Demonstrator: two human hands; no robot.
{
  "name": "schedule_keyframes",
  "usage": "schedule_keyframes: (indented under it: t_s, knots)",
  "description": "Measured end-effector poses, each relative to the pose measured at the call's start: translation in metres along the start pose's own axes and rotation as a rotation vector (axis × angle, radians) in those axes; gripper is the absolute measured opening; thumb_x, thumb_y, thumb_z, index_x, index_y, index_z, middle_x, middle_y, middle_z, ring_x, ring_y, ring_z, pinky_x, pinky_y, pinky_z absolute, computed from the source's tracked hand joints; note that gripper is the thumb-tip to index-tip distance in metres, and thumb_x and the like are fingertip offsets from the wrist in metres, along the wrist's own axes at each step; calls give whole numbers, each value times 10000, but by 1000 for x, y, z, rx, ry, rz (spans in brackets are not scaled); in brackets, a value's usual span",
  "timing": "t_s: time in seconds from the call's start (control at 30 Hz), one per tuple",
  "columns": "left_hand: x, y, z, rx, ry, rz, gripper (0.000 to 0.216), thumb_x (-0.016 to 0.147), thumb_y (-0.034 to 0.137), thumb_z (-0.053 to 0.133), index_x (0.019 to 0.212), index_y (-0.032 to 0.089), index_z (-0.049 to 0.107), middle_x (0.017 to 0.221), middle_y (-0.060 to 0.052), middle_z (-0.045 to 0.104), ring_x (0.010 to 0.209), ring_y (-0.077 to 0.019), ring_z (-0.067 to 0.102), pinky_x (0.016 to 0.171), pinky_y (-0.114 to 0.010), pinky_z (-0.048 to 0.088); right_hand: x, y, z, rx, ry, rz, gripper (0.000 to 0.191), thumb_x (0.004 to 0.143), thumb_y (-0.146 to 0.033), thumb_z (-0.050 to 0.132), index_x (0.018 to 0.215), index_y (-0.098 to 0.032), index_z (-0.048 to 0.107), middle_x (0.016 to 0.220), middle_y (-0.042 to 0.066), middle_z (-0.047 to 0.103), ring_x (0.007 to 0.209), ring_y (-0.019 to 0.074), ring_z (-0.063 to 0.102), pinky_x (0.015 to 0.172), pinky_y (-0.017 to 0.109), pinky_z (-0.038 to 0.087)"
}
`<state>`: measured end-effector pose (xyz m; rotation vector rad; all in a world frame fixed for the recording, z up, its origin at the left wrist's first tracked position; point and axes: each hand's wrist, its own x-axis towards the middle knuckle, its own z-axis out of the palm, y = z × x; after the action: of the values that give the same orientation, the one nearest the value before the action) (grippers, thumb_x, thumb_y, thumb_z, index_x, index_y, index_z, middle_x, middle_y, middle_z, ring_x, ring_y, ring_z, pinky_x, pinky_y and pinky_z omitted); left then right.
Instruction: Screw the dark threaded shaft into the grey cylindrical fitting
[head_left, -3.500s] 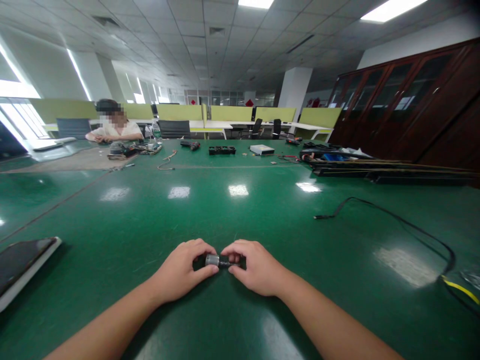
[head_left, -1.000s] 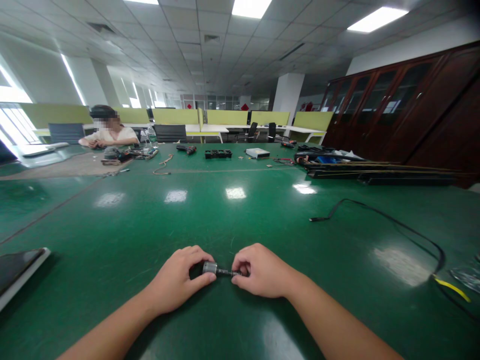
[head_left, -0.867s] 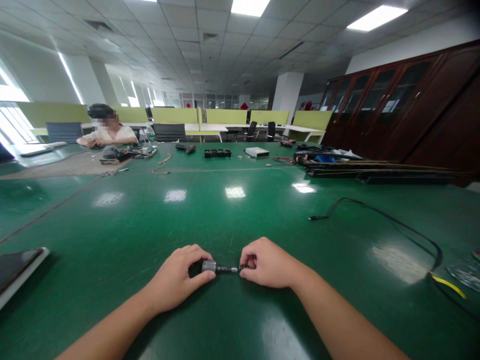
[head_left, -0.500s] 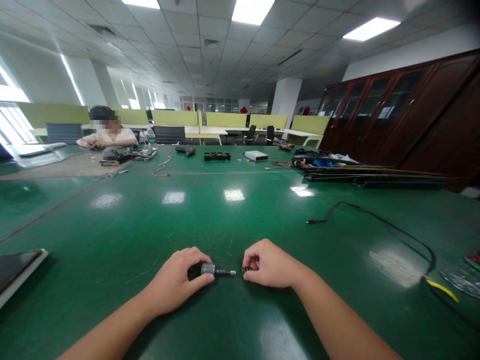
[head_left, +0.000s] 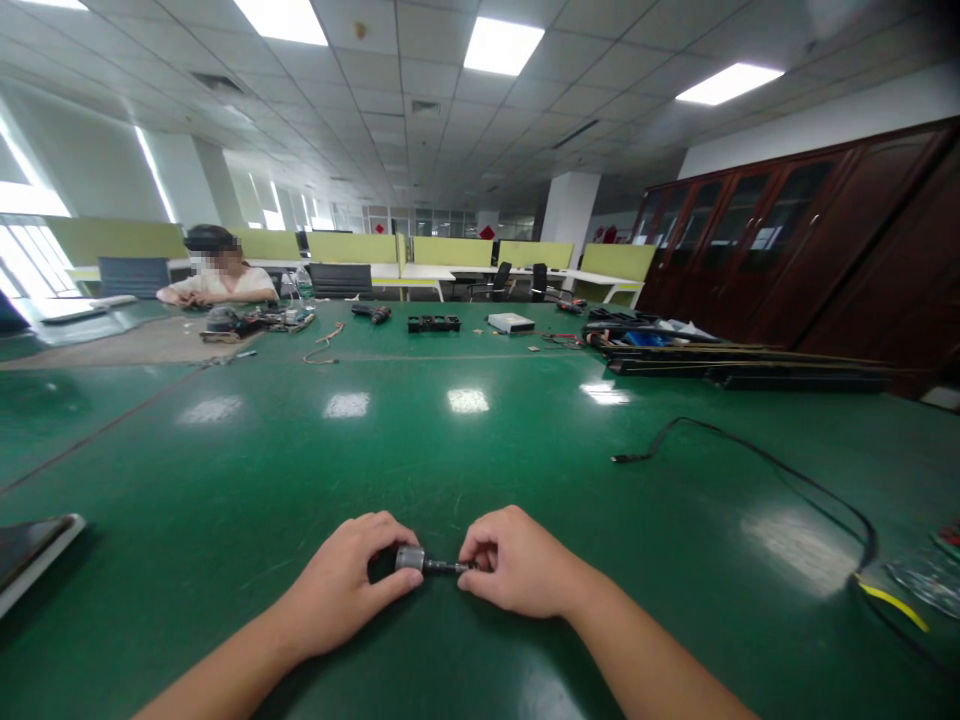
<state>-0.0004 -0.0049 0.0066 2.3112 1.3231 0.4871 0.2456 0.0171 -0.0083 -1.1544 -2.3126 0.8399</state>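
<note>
Cylinder [head_left: 410, 559], in left hand [head_left: 352, 570], shaft [head_left: 441, 567] rightward

No legible text, brands or numbers, distant red diamonds [head_left: 487, 232] too small to read

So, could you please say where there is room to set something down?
The table is bare between the left hand and the panel, between the right hand and the cable, and ahead toward the drill. The far edge is crowded, most at the pile.
</note>
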Motion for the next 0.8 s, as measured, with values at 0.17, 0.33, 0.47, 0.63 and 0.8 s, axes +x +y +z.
schedule_keyframes:
  t_s: [0.17,0.33,0.47,0.63,0.8]
  knots:
    - [0,-2,1,-6,-6,-8,170,901,368,626,1021,264,686,969,0,675,921,-206,600,839,-321,420,3,-5,8,14,61,-102,194,681,-132,689,862,-194,723,707,-28,611,633,104,537,602,209,397]
    - [0,-4,2,-5,-12,-8,165,902,367,627,1026,271,679,980,1,674,928,-209,599,842,-326,414,3,-7,11,89,77,-98,247,702,-90,666,922,-195,708,807,-6,674,733,130,590,709,231,437]
    - [0,-3,2,-4,-12,-16,163,895,355,633,1027,269,676,978,1,674,930,-211,599,851,-329,413,5,-9,16,112,85,-36,230,722,-119,697,932,-211,709,795,-19,686,730,131,592,720,242,427]
    - [0,-2,2,-1,-12,-25,167,893,349,632,1029,263,677,980,-8,673,933,-213,594,846,-327,416,6,-12,19,54,95,-21,155,741,-141,710,878,-211,720,803,-11,676,776,140,595,756,259,412]
    - [0,-2,2,9,-8,-13,186,899,369,621,1035,256,680,973,-16,671,921,-213,594,837,-324,426,7,-13,19,-8,71,-77,141,771,-188,715,910,-211,722,821,-7,663,797,139,587,744,254,407]
